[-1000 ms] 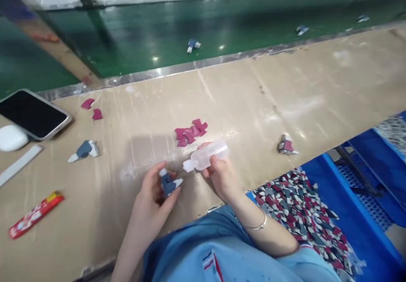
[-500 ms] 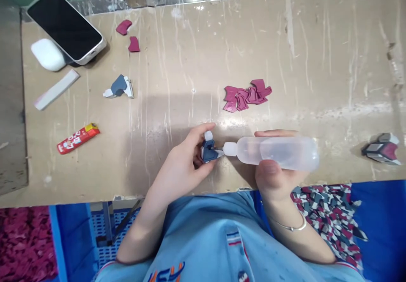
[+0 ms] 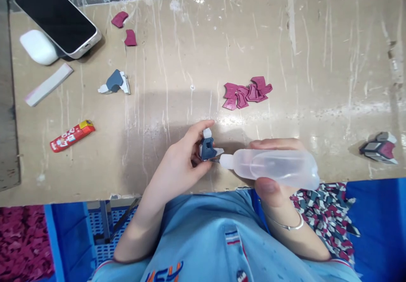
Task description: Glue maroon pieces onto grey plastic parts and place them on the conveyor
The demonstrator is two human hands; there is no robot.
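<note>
My left hand [image 3: 182, 163] grips a small dark blue and white plastic part [image 3: 207, 148] between thumb and fingers, just above the table near its front edge. My right hand [image 3: 275, 184] is wrapped round a translucent squeeze bottle [image 3: 275, 165] lying level, its white cap and thin nozzle pointing left. The nozzle tip is at the lower side of the part, close to my left thumb; whether it touches cannot be made out. Beyond my hands lies a cluster of maroon plastic pieces [image 3: 242, 96].
A phone [image 3: 58, 15], a white rounded case [image 3: 39, 47], a pale strip [image 3: 49, 84], a red packet [image 3: 72, 136] and a blue-white part [image 3: 114, 81] lie at left. Two maroon pieces [image 3: 130, 38] sit farther back. An assembled part [image 3: 379, 148] stands right. Bins of maroon pieces [image 3: 23, 244] and mixed pieces [image 3: 330, 218] are below.
The bottle's nozzle has moved from the right tip of the part down to its lower side, and the bottle has shifted toward me. My left hand stays nearly in place; the view has shifted slightly.
</note>
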